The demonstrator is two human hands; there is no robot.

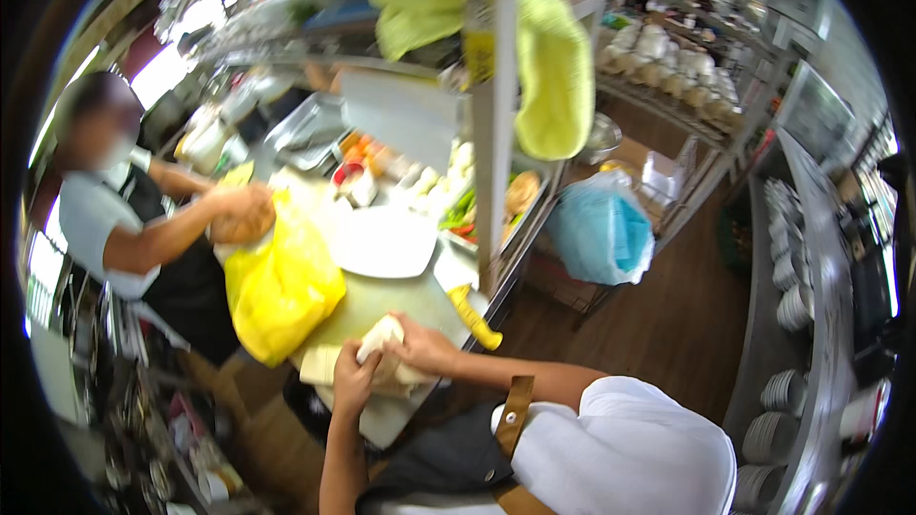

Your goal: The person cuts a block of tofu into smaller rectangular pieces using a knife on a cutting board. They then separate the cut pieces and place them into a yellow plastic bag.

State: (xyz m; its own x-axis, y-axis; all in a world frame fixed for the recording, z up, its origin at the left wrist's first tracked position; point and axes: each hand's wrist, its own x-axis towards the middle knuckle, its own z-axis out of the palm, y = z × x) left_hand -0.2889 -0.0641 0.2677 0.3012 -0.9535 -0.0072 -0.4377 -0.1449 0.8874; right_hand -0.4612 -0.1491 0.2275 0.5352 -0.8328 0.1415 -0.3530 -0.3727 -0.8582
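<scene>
My left hand (pixel 352 377) and my right hand (pixel 422 348) meet at the near end of the worktable. Between their fingers is a small whitish, soft-looking piece (pixel 381 337), too blurred to name. Pale, flat-sided pieces (pixel 320 365) lie under and beside it, partly hidden by my hands. Below them a white board (pixel 386 416) reaches the table's near end. A knife's yellow handle (pixel 476 318) sticks out over the right edge, and its wide blade (pixel 456 266) rests on the table. Left of my hands bulges a yellow plastic bag (pixel 286 293).
A co-worker (pixel 136 222) stands at the left, hands at the yellow bag. Beyond lie a white tray (pixel 386 242) and cut vegetables (pixel 458 211). A metal post (pixel 494 157) rises at the right edge, near a blue bag (pixel 601 229). Stacked plates (pixel 780 436) line the right-hand shelf.
</scene>
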